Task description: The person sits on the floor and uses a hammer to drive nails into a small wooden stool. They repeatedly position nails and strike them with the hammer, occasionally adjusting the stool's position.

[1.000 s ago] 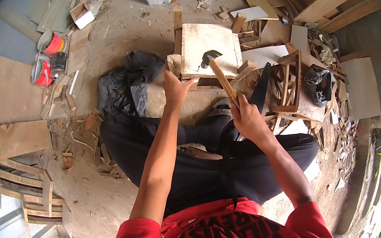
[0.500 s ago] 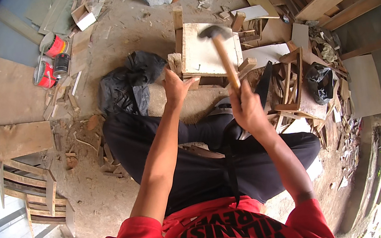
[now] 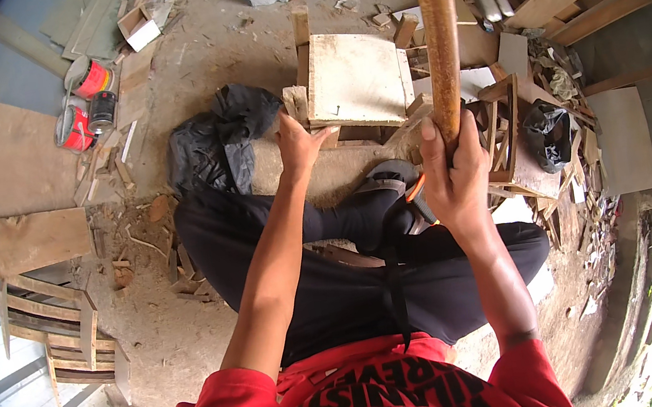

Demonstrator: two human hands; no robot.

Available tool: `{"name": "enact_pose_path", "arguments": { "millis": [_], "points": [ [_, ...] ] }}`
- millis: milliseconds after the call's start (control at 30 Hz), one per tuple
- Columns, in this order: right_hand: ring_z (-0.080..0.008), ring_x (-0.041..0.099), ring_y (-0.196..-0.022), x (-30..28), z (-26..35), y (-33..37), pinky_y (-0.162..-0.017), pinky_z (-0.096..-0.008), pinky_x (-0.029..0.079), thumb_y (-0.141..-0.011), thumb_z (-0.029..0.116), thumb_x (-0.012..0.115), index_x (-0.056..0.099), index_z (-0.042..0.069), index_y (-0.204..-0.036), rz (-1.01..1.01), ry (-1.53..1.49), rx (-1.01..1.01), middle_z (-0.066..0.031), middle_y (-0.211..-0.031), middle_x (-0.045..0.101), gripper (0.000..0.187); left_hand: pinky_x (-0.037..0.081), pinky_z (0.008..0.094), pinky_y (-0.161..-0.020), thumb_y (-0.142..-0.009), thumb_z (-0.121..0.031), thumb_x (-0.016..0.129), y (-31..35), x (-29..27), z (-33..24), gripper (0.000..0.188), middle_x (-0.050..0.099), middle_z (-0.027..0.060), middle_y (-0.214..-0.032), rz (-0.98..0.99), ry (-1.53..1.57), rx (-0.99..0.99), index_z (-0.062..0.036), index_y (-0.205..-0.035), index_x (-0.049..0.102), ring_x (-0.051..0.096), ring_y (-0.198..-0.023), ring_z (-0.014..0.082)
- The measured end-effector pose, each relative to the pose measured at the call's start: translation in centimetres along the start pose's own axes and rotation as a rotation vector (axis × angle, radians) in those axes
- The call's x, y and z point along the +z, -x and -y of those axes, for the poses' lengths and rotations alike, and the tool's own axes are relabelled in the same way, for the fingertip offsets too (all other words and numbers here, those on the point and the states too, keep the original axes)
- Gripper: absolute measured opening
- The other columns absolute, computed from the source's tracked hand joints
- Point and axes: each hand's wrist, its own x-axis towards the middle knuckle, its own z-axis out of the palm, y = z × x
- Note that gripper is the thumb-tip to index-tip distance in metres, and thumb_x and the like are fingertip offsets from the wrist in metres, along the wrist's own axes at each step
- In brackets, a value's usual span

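One claw hammer with a brown wooden handle and dark metal head [image 3: 444, 59] held high in the right hand [image 3: 456, 171]

I see from my remote post that the hammer's long axis runs almost straight from near to far, head outermost. The head lies crosswise: striking end to the left, forked claw to the right, curling toward the near side. The grip is closed round the handle's near end, thumb on the left, fingers on the right, with most of the hammer reaching out beyond it.

On my feed the head is well apart from a small dark nail [image 3: 338, 109], which stands in a square, pale wooden panel [image 3: 358, 76] by its near-left corner. The left hand [image 3: 299, 147] is at that corner, thumb along the near edge, beside a short, pale wooden block [image 3: 296, 102]; some fingers are hidden, and I cannot tell how tightly it holds. Left of it lies a crumpled black plastic bag [image 3: 208, 145].
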Motion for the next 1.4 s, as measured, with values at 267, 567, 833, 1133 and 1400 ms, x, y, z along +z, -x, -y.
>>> {"name": "enact_pose_path", "arguments": {
  "millis": [267,567,833,1133,1400],
  "points": [
    [-0.0498,0.062,-0.063,4.1,-12.0,6.8,-0.052,-0.0543,0.047,-0.099,0.019,0.058,0.049,-0.005,-0.097,0.274,0.334,0.097,-0.0306,-0.069,0.062,0.026,0.038,0.0556,-0.101,-0.063,-0.038,0.094,0.3,0.2,-0.5,0.115,0.051,0.0275,-0.133,0.007,0.010,-0.032,0.0066,-0.142,0.023,0.052,-0.124,0.0417],
    [-0.0465,0.064,-0.067,1.2,-2.0,1.7,-0.048,-0.0408,0.046,-0.097,0.009,0.061,0.045,-0.002,-0.093,0.117,0.045,0.203,-0.0248,-0.064,0.060,0.020,0.038,0.0547,-0.100,-0.061,-0.043,0.094,0.1,-0.6,-0.6,0.110,0.054,0.0235,-0.132,0.011,0.045,-0.008,0.0014,-0.138,0.030,0.055,-0.121,0.0404],
    [-0.0496,0.061,-0.061,4.8,-9.3,5.2,-0.049,-0.0510,0.046,-0.097,0.011,0.061,0.044,-0.009,-0.102,0.250,0.253,0.046,-0.0285,-0.063,0.058,0.027,0.044,0.0501,-0.100,-0.059,-0.038,0.096,0.2,0.2,-0.9,0.112,0.055,0.0314,-0.125,-0.034,-0.031,0.033,0.0110,-0.135,0.029,0.057,-0.117,0.0448],
    [-0.0509,0.060,-0.071,2.7,-5.1,4.5,-0.051,-0.0497,0.047,-0.098,0.013,0.060,0.045,-0.002,-0.092,0.244,0.151,0.222,-0.0286,-0.066,0.060,0.022,0.040,0.0538,-0.100,-0.060,-0.050,0.092,0.0,0.1,0.1,0.118,0.053,0.0290,-0.130,0.004,-0.041,0.036,0.0083,-0.140,0.028,0.054,-0.120,0.0433],
    [-0.0500,0.064,-0.069,3.9,-4.8,2.6,-0.050,-0.0455,0.047,-0.098,0.009,0.059,0.043,-0.004,-0.097,0.071,0.044,0.096,-0.0284,-0.071,0.063,0.020,0.040,0.0553,-0.101,-0.060,-0.052,0.092,-0.4,0.5,0.7,0.120,0.053,0.0280,-0.132,0.000,-0.016,0.029,0.0067,-0.143,0.028,0.054,-0.121,0.0436]
  ]
}}
